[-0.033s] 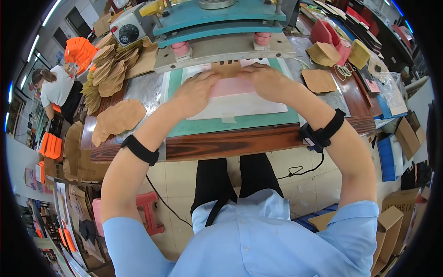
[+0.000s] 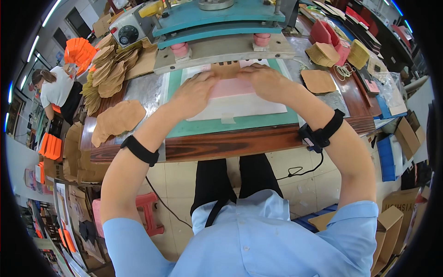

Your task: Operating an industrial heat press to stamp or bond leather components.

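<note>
A tan leather-like piece (image 2: 225,71) lies with dark cut-outs or marks along its far side, under the front of a teal press (image 2: 219,27). My left hand (image 2: 197,91) closes at its left edge and my right hand (image 2: 266,83) at its right edge, fingers bent over it. Both thumbs are largely hidden. Beneath the piece is a pink sheet (image 2: 232,87) on a white sheet (image 2: 242,107), which is taped to a green mat (image 2: 194,131).
Stacks of tan pieces (image 2: 113,76) stand at the left, with one loose piece (image 2: 119,121) closer to me. At the right lie another tan piece (image 2: 319,81), small stacks and white cord (image 2: 344,70). A control box (image 2: 129,30) adjoins the press. Far left, another person bends over.
</note>
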The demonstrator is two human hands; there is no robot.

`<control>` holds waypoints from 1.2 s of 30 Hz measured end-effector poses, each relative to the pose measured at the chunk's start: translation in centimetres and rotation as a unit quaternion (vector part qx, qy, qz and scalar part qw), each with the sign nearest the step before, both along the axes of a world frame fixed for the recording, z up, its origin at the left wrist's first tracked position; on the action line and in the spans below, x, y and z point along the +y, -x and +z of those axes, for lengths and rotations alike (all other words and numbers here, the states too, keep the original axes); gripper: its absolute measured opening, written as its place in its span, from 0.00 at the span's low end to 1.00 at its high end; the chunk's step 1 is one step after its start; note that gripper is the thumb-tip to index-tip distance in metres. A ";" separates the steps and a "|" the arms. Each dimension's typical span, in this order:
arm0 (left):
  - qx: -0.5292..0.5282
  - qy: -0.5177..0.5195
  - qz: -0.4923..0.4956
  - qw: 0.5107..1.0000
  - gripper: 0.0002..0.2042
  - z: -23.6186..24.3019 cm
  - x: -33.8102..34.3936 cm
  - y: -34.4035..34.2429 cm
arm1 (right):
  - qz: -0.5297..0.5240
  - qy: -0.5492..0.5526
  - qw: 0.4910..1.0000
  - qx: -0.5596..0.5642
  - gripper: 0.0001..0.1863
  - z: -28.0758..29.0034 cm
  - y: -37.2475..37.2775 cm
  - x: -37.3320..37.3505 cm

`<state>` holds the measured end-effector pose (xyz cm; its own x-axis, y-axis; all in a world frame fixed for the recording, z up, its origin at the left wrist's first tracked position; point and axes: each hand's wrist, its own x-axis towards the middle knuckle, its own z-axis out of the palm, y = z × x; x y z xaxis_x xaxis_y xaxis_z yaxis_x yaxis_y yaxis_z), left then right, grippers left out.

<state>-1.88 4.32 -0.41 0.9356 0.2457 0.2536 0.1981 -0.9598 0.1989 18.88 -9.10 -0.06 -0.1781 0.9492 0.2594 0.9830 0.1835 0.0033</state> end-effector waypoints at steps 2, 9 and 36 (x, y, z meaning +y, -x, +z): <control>0.030 0.001 0.009 1.000 0.17 0.5 -0.4 0.0 | 0.006 -0.021 1.000 -0.007 0.18 -0.3 -0.1 0.0; 0.025 0.002 0.017 1.000 0.19 0.3 -0.3 -0.3 | 0.016 -0.044 0.999 0.008 0.14 -0.5 0.4 0.0; 0.329 0.448 -0.154 0.817 0.16 -1.3 -19.3 12.8 | 0.137 0.446 0.777 0.422 0.16 -0.1 6.6 -20.9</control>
<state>-14.72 -14.95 -1.75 0.8489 -0.2169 -0.4819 0.3214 -0.5120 0.7966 12.28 -29.99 -0.14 -0.5301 0.7741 -0.3462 0.4892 -0.0544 -0.8705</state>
